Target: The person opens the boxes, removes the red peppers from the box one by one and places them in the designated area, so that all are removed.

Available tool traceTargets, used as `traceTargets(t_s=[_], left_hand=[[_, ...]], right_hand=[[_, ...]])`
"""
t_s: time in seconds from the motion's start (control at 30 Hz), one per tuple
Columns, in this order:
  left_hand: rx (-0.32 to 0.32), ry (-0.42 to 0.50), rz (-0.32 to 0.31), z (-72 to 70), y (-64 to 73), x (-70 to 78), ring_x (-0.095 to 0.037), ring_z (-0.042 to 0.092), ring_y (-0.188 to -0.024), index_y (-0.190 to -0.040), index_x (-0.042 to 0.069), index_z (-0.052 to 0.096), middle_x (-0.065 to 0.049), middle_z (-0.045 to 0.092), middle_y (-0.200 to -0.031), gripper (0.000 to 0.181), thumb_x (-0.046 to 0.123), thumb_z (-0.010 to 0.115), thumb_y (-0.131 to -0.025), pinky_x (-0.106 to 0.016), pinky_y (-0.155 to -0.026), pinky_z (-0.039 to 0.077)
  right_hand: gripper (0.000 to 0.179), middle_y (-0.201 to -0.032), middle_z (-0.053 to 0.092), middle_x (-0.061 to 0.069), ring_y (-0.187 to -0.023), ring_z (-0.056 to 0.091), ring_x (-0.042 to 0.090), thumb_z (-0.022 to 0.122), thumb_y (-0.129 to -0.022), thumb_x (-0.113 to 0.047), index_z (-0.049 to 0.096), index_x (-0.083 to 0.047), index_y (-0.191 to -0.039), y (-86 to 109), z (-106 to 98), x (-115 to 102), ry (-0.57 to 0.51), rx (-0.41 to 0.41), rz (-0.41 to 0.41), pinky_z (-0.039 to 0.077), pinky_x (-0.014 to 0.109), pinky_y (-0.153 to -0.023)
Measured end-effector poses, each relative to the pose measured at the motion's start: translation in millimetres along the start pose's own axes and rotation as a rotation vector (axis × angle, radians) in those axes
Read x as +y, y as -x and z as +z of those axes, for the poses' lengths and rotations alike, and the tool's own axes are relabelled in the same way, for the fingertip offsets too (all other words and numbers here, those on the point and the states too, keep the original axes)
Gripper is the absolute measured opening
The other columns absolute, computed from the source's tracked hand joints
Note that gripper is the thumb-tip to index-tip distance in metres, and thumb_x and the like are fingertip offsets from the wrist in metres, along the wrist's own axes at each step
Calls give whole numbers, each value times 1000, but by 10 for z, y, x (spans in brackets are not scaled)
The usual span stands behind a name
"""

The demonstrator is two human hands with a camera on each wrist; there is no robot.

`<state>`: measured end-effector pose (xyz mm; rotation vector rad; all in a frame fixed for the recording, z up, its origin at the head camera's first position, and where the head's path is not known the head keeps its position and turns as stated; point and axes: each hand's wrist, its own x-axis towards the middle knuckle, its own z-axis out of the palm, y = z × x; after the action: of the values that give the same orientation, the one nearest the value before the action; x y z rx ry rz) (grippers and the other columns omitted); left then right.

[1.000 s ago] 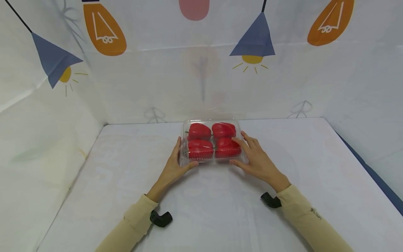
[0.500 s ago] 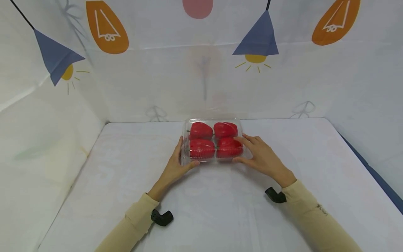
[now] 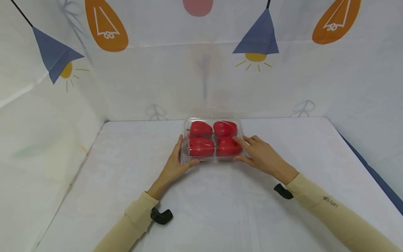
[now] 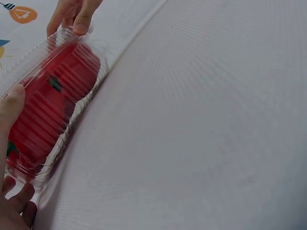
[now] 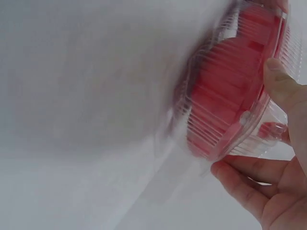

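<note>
A clear plastic clamshell box (image 3: 215, 159) with several red bell peppers (image 3: 201, 147) inside stands near the table's back edge. Its ribbed wall (image 4: 57, 153) shows in the left wrist view, along with green stems. My left hand (image 3: 174, 166) grips the box's left side, thumb on the front wall; the fingertips are partly hidden. At the right side, my right hand (image 3: 262, 155) holds the front right corner. Its thumb (image 5: 280, 84) presses on the front rim, one finger lies over the top, and other fingers lie against the side and below.
A white cloth covers the table (image 3: 207, 206). Behind it a white curtain (image 3: 141, 80) printed with lamps and bulbs hangs close to the box. Dark camera mounts (image 3: 161, 216) stick out at both wrists.
The right forearm and wrist have swung outward to the right and slightly up, while the fingers stay at the box. The left hand and the box hardly differ; the view shifts a little.
</note>
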<state>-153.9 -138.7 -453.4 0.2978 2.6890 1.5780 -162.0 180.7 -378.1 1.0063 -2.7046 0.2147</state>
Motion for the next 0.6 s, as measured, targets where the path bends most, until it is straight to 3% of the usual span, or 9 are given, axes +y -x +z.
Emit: traceTargets(t_s=[0.2,0.6], left_hand=[[-1,2,-8,-10,7,12,-21,14,-147,-151,34,1,7,10,-159,108,45,76,-75,-50,-117,21],[-4,13,-20,-19,28,26,-23,16,-147,-151,35,2,3,13,-159,107,45,76,-76,-52,-116,22]], right_hand=[[69,-118,63,24,-96,62,35,73,-79,-41,49,-7,-135,-12,-23,2,69,-30,-45,58,44,-73],[67,-117,64,23,-93,64,33,74,-80,-35,49,-8,-136,-15,-98,22,126,-94,-105,59,39,-71]])
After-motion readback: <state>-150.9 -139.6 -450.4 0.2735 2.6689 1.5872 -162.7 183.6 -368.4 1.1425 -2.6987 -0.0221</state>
